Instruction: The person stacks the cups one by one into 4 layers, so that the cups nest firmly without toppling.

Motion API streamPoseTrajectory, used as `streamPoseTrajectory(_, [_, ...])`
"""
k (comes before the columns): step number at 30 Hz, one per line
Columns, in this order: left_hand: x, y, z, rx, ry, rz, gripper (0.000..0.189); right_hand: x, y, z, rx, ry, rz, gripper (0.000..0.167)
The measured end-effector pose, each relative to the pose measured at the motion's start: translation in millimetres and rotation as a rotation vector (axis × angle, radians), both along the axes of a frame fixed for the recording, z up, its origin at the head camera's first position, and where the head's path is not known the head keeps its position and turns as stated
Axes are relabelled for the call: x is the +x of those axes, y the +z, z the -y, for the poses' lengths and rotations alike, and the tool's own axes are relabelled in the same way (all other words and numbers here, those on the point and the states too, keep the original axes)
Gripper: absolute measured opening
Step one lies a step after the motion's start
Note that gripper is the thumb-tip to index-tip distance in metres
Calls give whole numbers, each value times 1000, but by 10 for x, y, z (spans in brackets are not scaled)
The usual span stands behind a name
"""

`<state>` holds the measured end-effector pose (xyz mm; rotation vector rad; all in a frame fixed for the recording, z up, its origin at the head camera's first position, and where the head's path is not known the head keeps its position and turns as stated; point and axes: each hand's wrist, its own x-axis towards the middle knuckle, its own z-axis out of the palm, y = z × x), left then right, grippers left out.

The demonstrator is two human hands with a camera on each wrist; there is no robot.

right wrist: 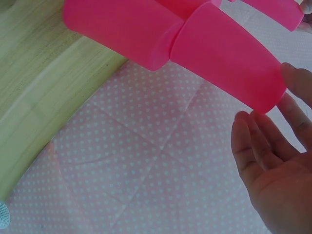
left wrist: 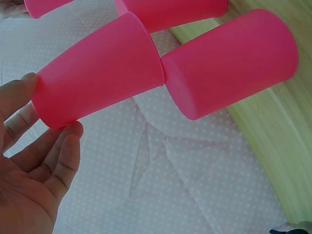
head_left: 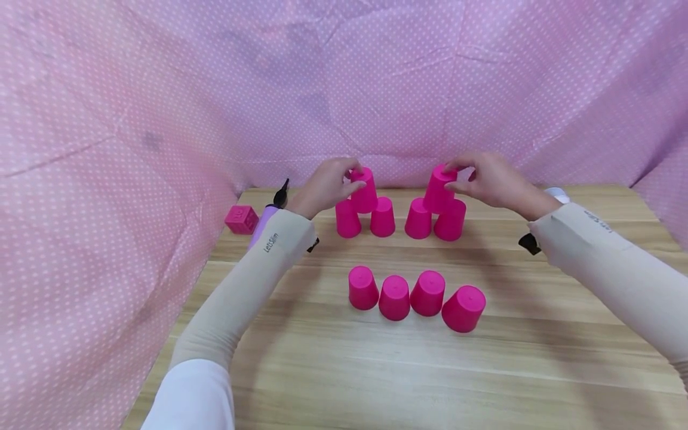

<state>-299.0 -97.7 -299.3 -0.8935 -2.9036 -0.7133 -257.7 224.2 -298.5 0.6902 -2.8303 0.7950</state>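
Note:
My left hand (head_left: 329,186) pinches the base end of an upside-down pink cup (head_left: 365,192), which sits across two lower cups, the left one (head_left: 348,220) and the right one (head_left: 383,218). In the left wrist view the thumb and fingertips lie on opposite sides of that cup (left wrist: 102,70), its rim meeting a lower cup (left wrist: 234,63). Farther right, my right hand (head_left: 493,182) holds another upside-down pink cup (head_left: 439,192) by its base end. Beneath it stand a left lower cup (head_left: 418,220) and a right lower cup (head_left: 451,222).
Nearer me, several upside-down pink cups stand in a row, from the left cup (head_left: 363,289) to the right cup (head_left: 464,309). A pink cube (head_left: 242,220) lies at the far left of the wooden table (head_left: 344,376). Dotted pink cloth (head_left: 387,89) hangs behind.

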Motion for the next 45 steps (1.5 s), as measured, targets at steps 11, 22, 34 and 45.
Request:
streamPoseTrajectory(11, [335,89,152,53,-152,-274,32,424,-57,204,-124,349,-407,27])
streamPoseTrajectory(22, [1103,-338,323,-133,-449,-92,26,1103,-363,711,278,537,35,43])
streamPoseTrajectory(34, [1238,-604,365,-115,-409,5,28,1137,-425,916,259,518,46,35])
streamPoseTrajectory(45, [1280,-664,374,-101,-369,-7,34,1129,-429,975,234,501,40,36])
